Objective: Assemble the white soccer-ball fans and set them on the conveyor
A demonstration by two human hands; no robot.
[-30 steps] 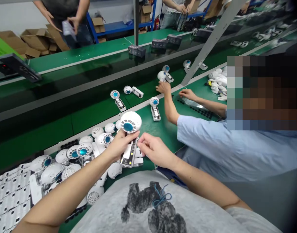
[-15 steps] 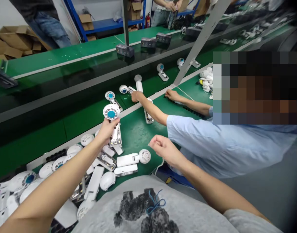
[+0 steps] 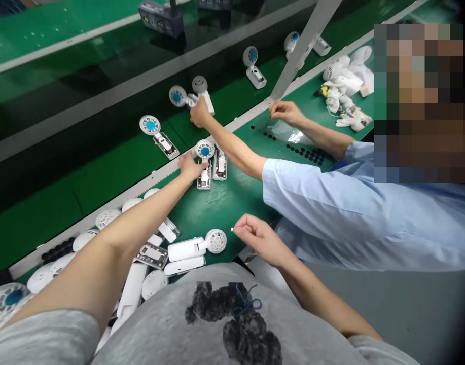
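My left hand (image 3: 191, 167) is at the table's far edge, fingers spread, its thumb touching the neck of a white handheld fan (image 3: 204, 175). That fan lies with its circuit side up and has a blue disc in its head. Another opened fan body (image 3: 220, 166) is right beside it. Closer to me, my right hand (image 3: 257, 235) is closed in a pinch on a small white piece (image 3: 232, 229), too small to name. To its left lies a white fan (image 3: 194, 247) with a round grille head.
A co-worker's hand (image 3: 201, 112) reaches over fans on the green conveyor (image 3: 114, 152); the other hand (image 3: 287, 112) is near black dots (image 3: 304, 153) on the table. A metal post (image 3: 304, 50) rises at the edge. Many white fans (image 3: 106, 219) are piled under my left arm.
My left hand has moved right and forward with the fan, which now lies on the table, and its fingers have spread. My right hand keeps its pinch. The view has tilted down.
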